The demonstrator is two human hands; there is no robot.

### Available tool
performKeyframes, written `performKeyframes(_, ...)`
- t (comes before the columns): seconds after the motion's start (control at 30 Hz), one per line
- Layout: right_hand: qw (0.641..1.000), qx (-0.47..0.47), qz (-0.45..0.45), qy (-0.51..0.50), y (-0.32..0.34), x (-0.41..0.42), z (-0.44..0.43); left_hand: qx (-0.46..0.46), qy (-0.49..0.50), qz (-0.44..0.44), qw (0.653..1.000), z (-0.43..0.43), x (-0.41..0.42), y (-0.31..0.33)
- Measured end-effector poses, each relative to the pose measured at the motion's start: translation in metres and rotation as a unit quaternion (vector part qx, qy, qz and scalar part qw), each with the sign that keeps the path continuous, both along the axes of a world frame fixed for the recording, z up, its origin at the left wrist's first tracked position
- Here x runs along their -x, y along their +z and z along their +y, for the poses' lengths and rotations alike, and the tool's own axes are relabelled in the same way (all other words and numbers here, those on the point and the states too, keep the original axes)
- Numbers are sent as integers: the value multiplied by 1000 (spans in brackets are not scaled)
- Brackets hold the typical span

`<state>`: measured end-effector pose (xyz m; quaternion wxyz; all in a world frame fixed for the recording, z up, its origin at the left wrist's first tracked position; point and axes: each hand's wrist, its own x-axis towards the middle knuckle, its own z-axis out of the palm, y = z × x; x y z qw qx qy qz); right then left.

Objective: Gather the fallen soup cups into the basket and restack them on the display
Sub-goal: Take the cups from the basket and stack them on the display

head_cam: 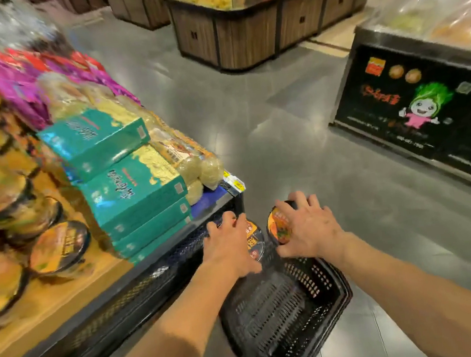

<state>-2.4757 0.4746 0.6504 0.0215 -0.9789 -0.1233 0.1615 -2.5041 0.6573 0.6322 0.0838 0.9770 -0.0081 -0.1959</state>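
Lower centre of frame: the left hand (230,245) grips one soup cup (255,239) and the right hand (307,228) grips a second soup cup (278,226). Both are held at the far rim of the floor basket (341,292), probably for loading. Stacked cups (60,248) occupy the display surface (52,305), lower left.

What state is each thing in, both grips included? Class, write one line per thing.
left grip: holds left soup cup
right grip: holds right soup cup
left soup cup: held, lid up
right soup cup: held, tilted on edge
basket: on floor beside display
display cups: piled, leaning
teal boxes: stacked flat
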Motion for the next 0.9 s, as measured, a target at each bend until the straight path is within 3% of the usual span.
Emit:
performKeyframes(0.43, 987, -18, -85, 135, 96, 62, 144, 8, 148, -83, 985, 131, 110, 105)
performKeyframes(0.9, 963, -67, -109, 237, 160, 93, 287, 6, 285, -141, 948, 260, 197, 203)
